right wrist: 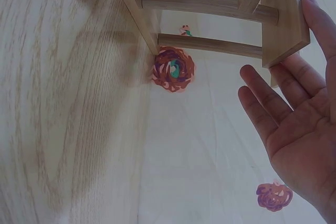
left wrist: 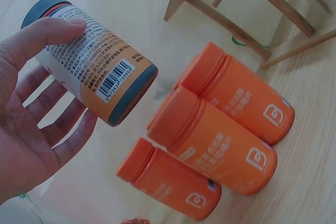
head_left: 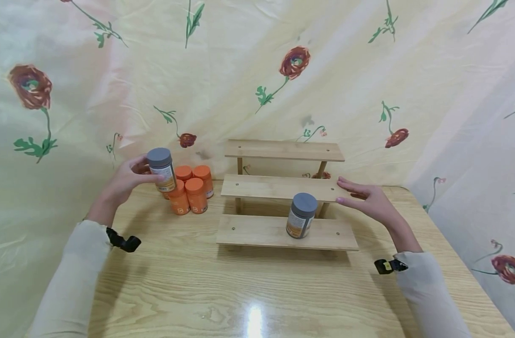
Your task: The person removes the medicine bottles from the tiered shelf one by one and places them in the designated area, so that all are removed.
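My left hand (head_left: 128, 180) grips a grey-lidded bottle (head_left: 162, 170) with a white and orange label, lifted above the table next to a cluster of orange bottles (head_left: 190, 190). In the left wrist view the thumb and fingers (left wrist: 50, 35) wrap that grey-lidded bottle (left wrist: 94, 69), with three orange bottles (left wrist: 220, 140) below it. A second grey-lidded bottle (head_left: 301, 215) stands on the lowest step of a three-step wooden rack (head_left: 283, 188). My right hand (head_left: 367, 197) is open, its fingers straight at the right end of the middle step; its fingertips (right wrist: 315, 19) touch the step's end (right wrist: 283, 19).
The rack and bottles stand on a wooden table (head_left: 240, 291) backed by a cream cloth (head_left: 257, 70) printed with red flowers. The rack's top and middle steps carry nothing. Small black clips (head_left: 124, 243) sit at both wrists.
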{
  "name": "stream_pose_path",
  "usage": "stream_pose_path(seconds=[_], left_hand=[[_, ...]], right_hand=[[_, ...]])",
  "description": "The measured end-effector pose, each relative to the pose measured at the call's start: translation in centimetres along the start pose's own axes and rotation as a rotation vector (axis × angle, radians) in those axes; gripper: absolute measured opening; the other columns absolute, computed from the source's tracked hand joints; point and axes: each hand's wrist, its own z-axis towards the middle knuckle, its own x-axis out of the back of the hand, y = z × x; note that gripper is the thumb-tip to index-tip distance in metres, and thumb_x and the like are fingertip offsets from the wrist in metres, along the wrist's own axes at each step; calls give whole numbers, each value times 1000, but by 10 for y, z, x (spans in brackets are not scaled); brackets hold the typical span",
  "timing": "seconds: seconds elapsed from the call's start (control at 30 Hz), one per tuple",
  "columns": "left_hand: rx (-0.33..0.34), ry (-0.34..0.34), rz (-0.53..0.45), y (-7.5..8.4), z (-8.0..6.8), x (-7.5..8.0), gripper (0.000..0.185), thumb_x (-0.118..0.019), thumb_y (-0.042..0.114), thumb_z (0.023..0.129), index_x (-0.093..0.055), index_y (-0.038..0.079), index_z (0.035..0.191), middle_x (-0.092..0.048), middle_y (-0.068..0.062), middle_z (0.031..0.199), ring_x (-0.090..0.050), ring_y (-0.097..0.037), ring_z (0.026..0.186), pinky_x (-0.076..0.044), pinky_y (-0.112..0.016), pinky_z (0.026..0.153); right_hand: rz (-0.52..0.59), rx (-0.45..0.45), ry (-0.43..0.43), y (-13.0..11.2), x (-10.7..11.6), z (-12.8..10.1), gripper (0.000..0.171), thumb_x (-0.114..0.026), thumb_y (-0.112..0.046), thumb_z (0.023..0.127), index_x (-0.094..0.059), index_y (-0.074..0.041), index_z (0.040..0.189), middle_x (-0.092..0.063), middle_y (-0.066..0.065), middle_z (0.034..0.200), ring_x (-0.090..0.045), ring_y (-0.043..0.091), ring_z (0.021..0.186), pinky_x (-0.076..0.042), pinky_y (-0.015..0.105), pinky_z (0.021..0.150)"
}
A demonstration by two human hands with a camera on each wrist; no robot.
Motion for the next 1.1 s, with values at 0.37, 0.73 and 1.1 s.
stream_pose_path(seconds=[0.37, 0.73, 1.1], left_hand=[[-10, 26, -5, -17, -2, 11, 66, -74, 18, 81, -43, 15, 139, -56, 8, 116, -53, -12, 104, -44, -18, 86], [0, 42, -20, -24, -7, 15, 64, -72, 15, 83, -42, 12, 139, -57, 14, 111, -52, -9, 102, -44, -17, 85], [5, 37, -90, -26, -9, 17, 62, -70, 8, 83, -42, 14, 139, -57, 14, 112, -51, -8, 103, -44, -17, 84]], right_hand=[[-4, 1, 6, 2, -1, 1, 51, -68, -39, 85, -49, -39, 132, -41, -12, 145, -40, -7, 127, -44, 23, 97], [7, 5, 6, -3, 0, -1, 51, -68, -38, 85, -49, -37, 133, -41, -10, 145, -40, 0, 130, -44, 22, 97], [8, 4, 7, 2, -2, -1, 58, -68, -39, 85, -49, -24, 137, -40, -11, 146, -40, 2, 131, -41, 7, 92]])
